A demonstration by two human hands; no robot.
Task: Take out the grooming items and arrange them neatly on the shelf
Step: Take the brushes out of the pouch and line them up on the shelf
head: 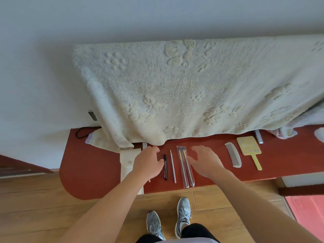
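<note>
On the red shelf (94,169) lie grooming items in a row. A black pen-like stick (165,167) and a thin white stick (172,166) lie side by side. Two brushes in clear sleeves (186,169) lie to their right. Farther right are a grey comb (233,154) and a yellow hand mirror (249,148). My left hand (149,163) hovers just left of the black stick, fingers relaxed, holding nothing. My right hand (205,160) is spread open beside the brushes. A cream pouch (128,163) lies under my left wrist.
A cream fleece blanket (175,88) hangs down over the shelf's back edge. A black cord (79,133) and a cloth lie at the shelf's left rear. The shelf's left end is rounded. Wooden floor, my shoes and a pink mat (308,211) are below.
</note>
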